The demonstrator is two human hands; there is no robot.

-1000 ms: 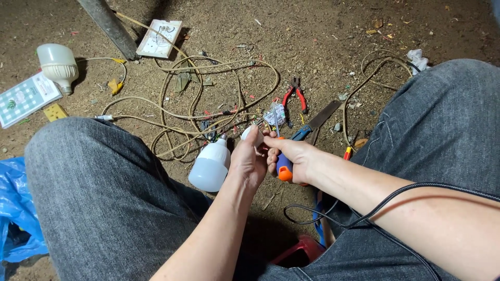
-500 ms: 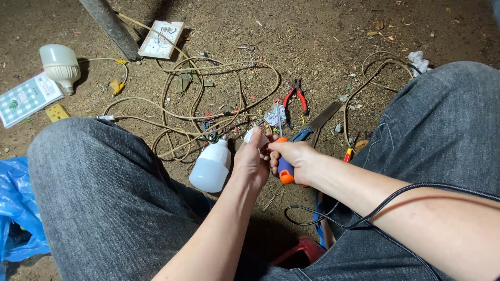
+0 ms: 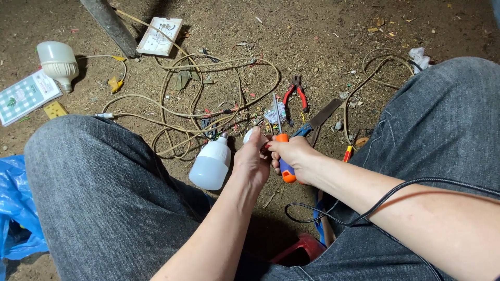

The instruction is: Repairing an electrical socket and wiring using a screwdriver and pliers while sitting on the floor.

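My right hand (image 3: 294, 155) grips an orange-and-blue screwdriver (image 3: 282, 156), its metal shaft pointing up and away. My left hand (image 3: 252, 161) meets it, fingers closed on a small white part (image 3: 249, 135) that is mostly hidden. Just left of that hand a white bulb (image 3: 210, 164) lies on the dirt, base pointing away, beside my left knee. Both hands sit between my grey-trousered knees.
Tangled beige cable (image 3: 208, 99), red-handled pliers (image 3: 296, 92) and blue-handled scissors (image 3: 315, 120) lie on the dirt ahead. A second white bulb (image 3: 57, 62), a green-patterned box (image 3: 25, 96) and a white switch plate (image 3: 160, 29) are at far left. Blue plastic bag (image 3: 15, 208) at lower left; black cable (image 3: 375, 205) crosses my right arm.
The screwdriver has swung upright, its shaft now pointing up. Both hands stay pressed together in the same spot; the view has shifted slightly.
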